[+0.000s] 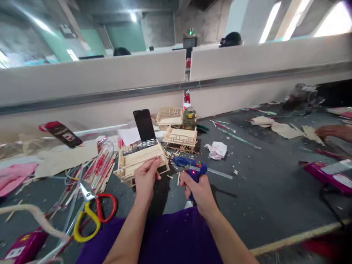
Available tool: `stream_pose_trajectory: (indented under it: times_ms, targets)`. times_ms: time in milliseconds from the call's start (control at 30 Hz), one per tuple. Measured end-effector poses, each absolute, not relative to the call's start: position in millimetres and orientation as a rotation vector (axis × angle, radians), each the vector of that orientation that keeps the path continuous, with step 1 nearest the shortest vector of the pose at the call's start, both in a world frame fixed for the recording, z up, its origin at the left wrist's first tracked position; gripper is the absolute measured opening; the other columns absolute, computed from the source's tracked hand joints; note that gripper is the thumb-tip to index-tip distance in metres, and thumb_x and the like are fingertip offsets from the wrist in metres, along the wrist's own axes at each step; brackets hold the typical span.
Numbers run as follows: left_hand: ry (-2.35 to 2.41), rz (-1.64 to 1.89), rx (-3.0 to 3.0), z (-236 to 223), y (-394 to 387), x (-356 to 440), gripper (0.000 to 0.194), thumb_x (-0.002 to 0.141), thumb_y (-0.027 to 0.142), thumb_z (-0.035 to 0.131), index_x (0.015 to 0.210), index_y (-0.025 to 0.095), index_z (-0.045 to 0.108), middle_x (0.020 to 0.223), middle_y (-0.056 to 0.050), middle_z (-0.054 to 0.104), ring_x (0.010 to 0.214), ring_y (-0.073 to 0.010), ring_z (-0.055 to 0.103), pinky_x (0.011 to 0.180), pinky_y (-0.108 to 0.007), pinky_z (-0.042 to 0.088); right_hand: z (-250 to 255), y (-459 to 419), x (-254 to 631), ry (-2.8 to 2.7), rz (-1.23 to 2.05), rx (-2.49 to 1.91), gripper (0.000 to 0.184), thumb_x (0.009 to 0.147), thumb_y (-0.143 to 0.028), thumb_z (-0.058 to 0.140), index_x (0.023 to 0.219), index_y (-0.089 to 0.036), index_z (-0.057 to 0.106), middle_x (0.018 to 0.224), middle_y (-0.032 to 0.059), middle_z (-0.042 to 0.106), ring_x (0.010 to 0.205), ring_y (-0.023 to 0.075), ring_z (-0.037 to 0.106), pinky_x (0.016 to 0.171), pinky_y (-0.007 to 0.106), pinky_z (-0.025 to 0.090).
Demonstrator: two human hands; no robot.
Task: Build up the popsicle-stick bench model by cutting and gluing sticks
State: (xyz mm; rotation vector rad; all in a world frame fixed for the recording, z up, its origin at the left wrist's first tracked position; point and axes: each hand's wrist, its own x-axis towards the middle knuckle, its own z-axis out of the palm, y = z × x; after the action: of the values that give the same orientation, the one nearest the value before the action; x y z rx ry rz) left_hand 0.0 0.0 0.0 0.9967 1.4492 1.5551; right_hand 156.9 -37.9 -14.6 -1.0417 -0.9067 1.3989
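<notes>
My right hand [199, 190] is wrapped round the grip of a blue hot glue gun [189, 165]. A clear glue stick [220, 173] sticks out of its back, and a small red light glows on its side. The nozzle points left toward a model made of thin wooden sticks [140, 159]. At that model's near right edge is my left hand [147, 178], its thumb and fingertips pinched together. Whatever lies between those fingertips is too small to make out. Two more stick models, one with railings [180, 137] and one behind it [169, 116], stand farther back.
Scissors [95, 205] with red and yellow handles lie at left, beside bundled sticks [101, 165]. A phone [145, 124] stands propped up behind the near model. Crumpled tissue [216, 150] and a jar [189, 118] are nearby. Another person's hand [335, 132] is at far right.
</notes>
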Motion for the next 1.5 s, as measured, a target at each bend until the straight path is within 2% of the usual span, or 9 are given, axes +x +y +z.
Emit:
stream_pose_trajectory:
  times_ms: [267,567,700,833,967,1100,1300,1400,1500]
  targets:
    - [1.446,1.571,0.993,-3,1,-1,0.034,0.067,0.039,0.076,0.088,0.012,0.075,0.048,0.004,0.058,0.035,-0.0056,0.045,0.033,-0.016,0.022,-15,-38,156,-0.896,1.399,-1.032,0.036,0.077,-0.049,0.071,0.074,-0.015,0.063,0.050,-0.0049,0.054,0.033,0.0047,0.037,0.033,0.019,0.036]
    - [1.429,1.555,1.021,0,-7,-5,0.040,0.072,0.038,0.072,0.101,0.011,0.071,0.046,0.004,0.057,0.037,-0.0073,0.047,0.034,-0.014,0.027,-13,-34,161,-0.811,1.389,-0.984,0.038,0.078,-0.049,0.070,0.063,-0.014,0.062,0.040,-0.0057,0.046,0.034,0.0060,0.038,0.036,0.019,0.035]
    - [1.444,1.499,1.034,1,-13,-11,0.044,0.075,0.037,0.068,0.109,0.010,0.069,0.044,0.003,0.057,0.038,-0.0072,0.045,0.036,-0.014,0.028,-10,-31,170,-0.624,1.401,-0.947,0.030,0.074,-0.043,0.072,0.075,-0.014,0.066,0.052,-0.0037,0.054,0.040,0.0067,0.042,0.037,0.020,0.036]
    - [1.456,1.471,1.020,2,-18,-12,0.046,0.074,0.032,0.063,0.114,0.009,0.067,0.045,0.002,0.057,0.038,-0.0074,0.044,0.037,-0.014,0.031,-4,-35,186,-0.358,1.518,-0.862,0.023,0.066,-0.029,0.071,0.084,-0.015,0.068,0.064,-0.0026,0.058,0.051,0.0088,0.048,0.046,0.021,0.047]
    - [1.457,1.483,0.990,2,-19,-9,0.047,0.073,0.030,0.060,0.114,0.009,0.066,0.049,0.002,0.059,0.038,-0.0071,0.044,0.037,-0.014,0.030,-4,-41,204,-0.253,1.502,-0.937,0.025,0.063,-0.025,0.077,0.085,-0.015,0.069,0.072,-0.0005,0.064,0.057,0.0106,0.054,0.052,0.023,0.052]
    - [1.453,1.517,0.976,-2,-16,-12,0.045,0.073,0.032,0.061,0.111,0.009,0.066,0.053,0.000,0.061,0.039,-0.0077,0.046,0.036,-0.015,0.030,-13,-45,219,-0.246,1.390,-1.011,0.028,0.060,-0.025,0.084,0.081,-0.015,0.069,0.071,0.0009,0.068,0.064,0.0129,0.060,0.055,0.022,0.054]
    - [1.478,1.516,0.995,-13,-14,-19,0.044,0.076,0.038,0.061,0.110,0.012,0.065,0.051,0.002,0.058,0.039,-0.0093,0.048,0.035,-0.015,0.030,-18,-49,234,-0.202,1.357,-1.073,0.027,0.060,-0.023,0.084,0.082,-0.015,0.070,0.073,0.0012,0.070,0.061,0.0123,0.062,0.055,0.022,0.056]
    - [1.490,1.504,1.034,-18,-13,-20,0.043,0.077,0.041,0.061,0.111,0.014,0.065,0.059,0.000,0.063,0.042,-0.0106,0.054,0.035,-0.016,0.031,-19,-45,240,-0.195,1.323,-1.034,0.025,0.061,-0.021,0.083,0.083,-0.016,0.069,0.076,-0.0001,0.071,0.063,0.0119,0.064,0.058,0.021,0.056]
    - [1.507,1.520,1.076,-22,-11,-22,0.041,0.077,0.040,0.061,0.109,0.015,0.065,0.080,-0.005,0.071,0.044,-0.0103,0.058,0.035,-0.017,0.032,-22,-35,243,-0.227,1.217,-0.964,0.026,0.062,-0.017,0.081,0.085,-0.018,0.069,0.082,-0.0008,0.071,0.071,0.0118,0.067,0.064,0.021,0.057]
